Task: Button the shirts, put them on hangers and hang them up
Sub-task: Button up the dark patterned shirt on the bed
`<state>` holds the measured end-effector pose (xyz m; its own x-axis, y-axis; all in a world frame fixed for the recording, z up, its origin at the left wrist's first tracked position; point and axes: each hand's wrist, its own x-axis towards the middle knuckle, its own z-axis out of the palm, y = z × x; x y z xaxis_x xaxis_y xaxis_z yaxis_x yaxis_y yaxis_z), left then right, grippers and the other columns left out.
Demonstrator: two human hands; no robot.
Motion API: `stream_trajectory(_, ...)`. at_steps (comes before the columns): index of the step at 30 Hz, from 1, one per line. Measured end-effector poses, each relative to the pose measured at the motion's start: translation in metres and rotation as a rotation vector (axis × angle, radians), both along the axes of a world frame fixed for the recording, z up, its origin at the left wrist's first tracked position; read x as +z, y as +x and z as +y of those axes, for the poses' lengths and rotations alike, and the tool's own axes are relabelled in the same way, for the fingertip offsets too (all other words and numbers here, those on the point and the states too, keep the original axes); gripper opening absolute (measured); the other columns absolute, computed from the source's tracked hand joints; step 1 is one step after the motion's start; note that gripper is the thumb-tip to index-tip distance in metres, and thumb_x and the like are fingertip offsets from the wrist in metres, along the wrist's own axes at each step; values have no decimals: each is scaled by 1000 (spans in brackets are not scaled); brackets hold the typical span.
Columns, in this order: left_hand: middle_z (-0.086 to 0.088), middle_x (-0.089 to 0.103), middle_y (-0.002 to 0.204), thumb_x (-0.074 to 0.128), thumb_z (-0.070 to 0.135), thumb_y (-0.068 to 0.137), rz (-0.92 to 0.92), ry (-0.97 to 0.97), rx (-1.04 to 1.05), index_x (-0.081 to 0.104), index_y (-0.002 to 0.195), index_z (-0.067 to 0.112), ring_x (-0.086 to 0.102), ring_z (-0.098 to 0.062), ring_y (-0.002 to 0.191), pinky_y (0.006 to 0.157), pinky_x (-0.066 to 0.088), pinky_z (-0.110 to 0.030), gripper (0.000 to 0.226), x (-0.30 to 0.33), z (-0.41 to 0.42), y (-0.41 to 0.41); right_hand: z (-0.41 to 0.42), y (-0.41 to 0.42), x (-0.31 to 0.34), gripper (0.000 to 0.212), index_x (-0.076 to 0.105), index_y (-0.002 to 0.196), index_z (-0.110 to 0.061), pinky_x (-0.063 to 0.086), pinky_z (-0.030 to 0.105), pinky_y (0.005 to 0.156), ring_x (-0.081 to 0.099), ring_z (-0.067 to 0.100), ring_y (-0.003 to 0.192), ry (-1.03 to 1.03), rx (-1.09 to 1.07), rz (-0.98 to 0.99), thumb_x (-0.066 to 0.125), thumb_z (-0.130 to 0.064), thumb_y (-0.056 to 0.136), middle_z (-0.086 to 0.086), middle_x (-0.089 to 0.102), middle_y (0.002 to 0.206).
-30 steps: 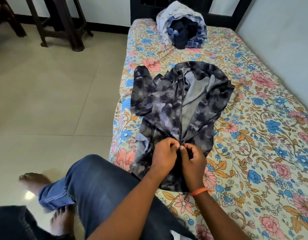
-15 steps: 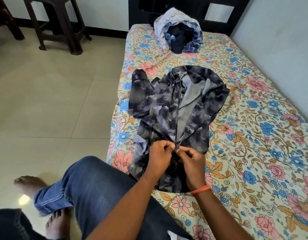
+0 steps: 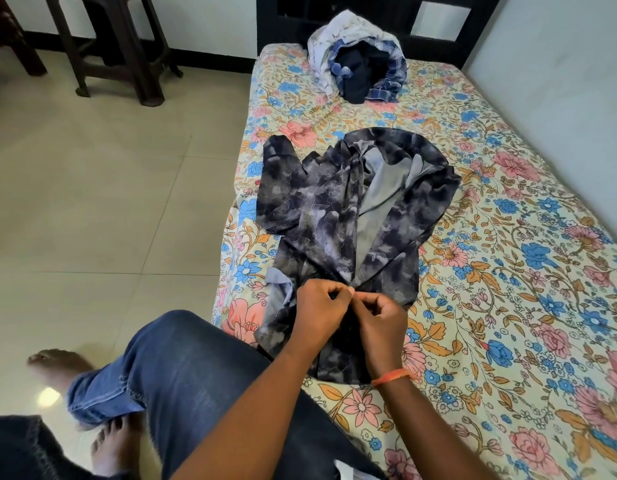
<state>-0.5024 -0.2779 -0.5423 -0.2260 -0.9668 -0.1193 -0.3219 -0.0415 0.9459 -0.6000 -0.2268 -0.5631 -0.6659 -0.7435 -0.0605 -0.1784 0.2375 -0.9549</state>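
A dark navy and grey cloud-patterned shirt (image 3: 338, 216) lies spread at the centre of the frame, its collar toward the top and its front open above the hands, showing a pale grey lining. At its lower front edge the left hand (image 3: 319, 315) and the right hand (image 3: 383, 322) meet, both with curled fingers pinching the shirt's two front edges together; the button itself is hidden under the fingertips. An orange thread band (image 3: 391, 376) circles the right wrist.

At the upper centre, well apart from the shirt, sits a heap of crumpled clothes (image 3: 357, 69) in white, blue check and dark navy. A bent knee in blue jeans (image 3: 182, 372) fills the lower left, overlapping the near edge of the bed, with bare feet on the floor below it.

Everything rests on a cream bedsheet printed with pink, blue and orange flowers (image 3: 507, 271). A black headboard (image 3: 379, 15) stands at the top, dark brown plastic stools (image 3: 116, 46) at the upper left on glossy beige floor tiles (image 3: 92, 185), and a pale wall (image 3: 559, 64) runs along the right.
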Motion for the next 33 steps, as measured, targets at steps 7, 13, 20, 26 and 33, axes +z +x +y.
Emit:
stream_trajectory(7, 0, 68, 70, 58, 11, 94, -36, 82, 38, 72, 78, 4, 57, -4, 58, 52, 43, -13, 22, 0, -4, -5, 0, 0, 3, 6, 77, 84, -19, 60, 39, 72, 70, 10, 73, 19, 23, 31, 80, -20, 79, -6, 75, 77)
stream_trajectory(13, 5, 47, 54, 52, 13, 99, 10, 171, -18, 59, 65, 11, 40, -6, 49, 50, 33, -21, 35, -2, -8, -5, 1, 1, 11, 4, 77, 86, -11, 55, 33, 51, 69, 21, 69, -22, -6, -269, 73, -10, 85, 7, 75, 81)
stream_trajectory(20, 2, 66, 86, 55, 15, 98, -117, 23, -42, 69, 91, 10, 60, -12, 81, 71, 47, -24, 17, -4, -4, -6, -1, -8, 14, 10, 75, 87, -9, 53, 29, 46, 63, 15, 59, 1, -66, -270, 67, -3, 87, 11, 73, 82)
stream_trajectory(26, 0, 56, 114, 63, 22, 92, -613, -395, -59, 60, 107, 20, 46, -25, 110, 92, 37, -41, 15, -5, 0, -6, -27, -27, 27, 12, 73, 90, -17, 58, 31, 66, 68, 14, 75, -73, -22, 246, 67, -7, 85, -4, 71, 84)
stream_trajectory(33, -7, 64, 116, 49, 11, 85, -748, -477, -339, 54, 120, 11, 50, -28, 112, 92, 33, -42, 36, 9, -28, -22, -75, -52, 14, 16, 70, 76, -14, 55, 36, 67, 65, 19, 74, 216, 122, 460, 78, -27, 79, -1, 69, 76)
